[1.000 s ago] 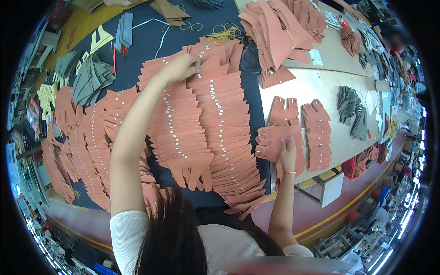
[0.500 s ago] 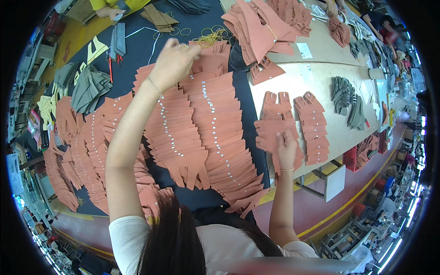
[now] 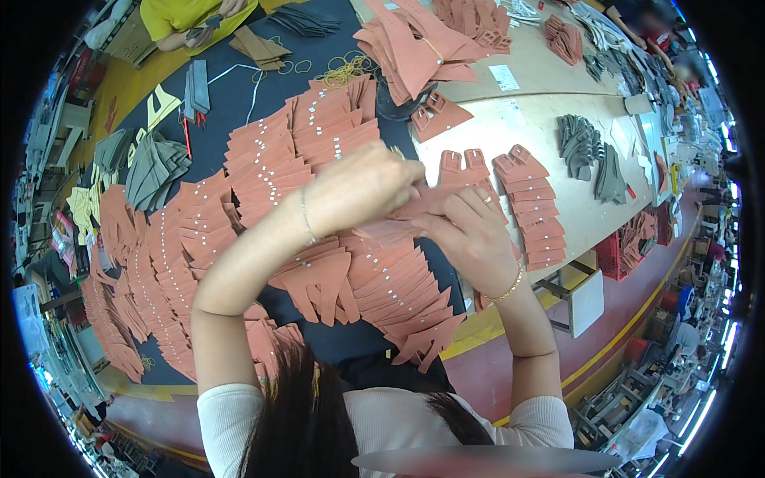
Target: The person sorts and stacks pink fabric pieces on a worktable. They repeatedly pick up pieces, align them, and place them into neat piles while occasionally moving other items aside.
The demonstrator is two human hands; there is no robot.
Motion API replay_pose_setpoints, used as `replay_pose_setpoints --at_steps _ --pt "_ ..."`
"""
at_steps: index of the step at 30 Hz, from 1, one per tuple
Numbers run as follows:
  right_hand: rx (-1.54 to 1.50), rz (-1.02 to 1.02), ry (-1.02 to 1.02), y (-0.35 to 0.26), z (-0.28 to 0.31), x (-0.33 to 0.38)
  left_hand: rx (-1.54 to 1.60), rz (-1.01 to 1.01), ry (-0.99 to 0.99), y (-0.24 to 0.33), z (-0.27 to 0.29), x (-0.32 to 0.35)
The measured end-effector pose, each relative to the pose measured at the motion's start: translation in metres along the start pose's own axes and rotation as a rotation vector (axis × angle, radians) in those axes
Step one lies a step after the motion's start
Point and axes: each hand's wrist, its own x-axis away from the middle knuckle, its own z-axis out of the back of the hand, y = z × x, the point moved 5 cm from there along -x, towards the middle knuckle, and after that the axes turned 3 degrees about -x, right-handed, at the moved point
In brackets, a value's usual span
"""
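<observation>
coral piece (image 3: 419, 205) | long axis crosswise, facing unclear | left hand (image 3: 381, 182), right hand (image 3: 472, 233) pinching it

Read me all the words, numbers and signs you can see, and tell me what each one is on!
None can be read clearly.
Small white stickers on the rows of salmon-pink pieces: too small to read.
White paper sheet on the pale table: any print is too small and blurred to read.
Things farther back: too small or blurred to make out.
</observation>
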Motion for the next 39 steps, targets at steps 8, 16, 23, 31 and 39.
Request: replay_pose_setpoints --at_steps 8,16,23,31,39 --pt "-0.009 -0.043 -0.02 0.008 -0.006 0.023 0.684 0.205 -0.16 0.001 -0.045 0.0" --pt "-0.12 -0.229 0.015 0.054 -0.003 0.055 1.129 0.375 0.023 -0.043 -0.057 0.015" --pt "-1.137 -0.665 0.981 0.251 -0.007 0.072 1.179 0.696 0.471 -0.097 -0.061 0.075" --pt "-1.662 -0.734 1.789 0.468 -0.151 0.055 1.197 0.918 0.603 -0.112 -0.077 0.135" --pt "-1.042 -1.387 1.383 0.503 -0.186 0.088 1.161 0.979 0.647 -0.122 -0.076 0.143"
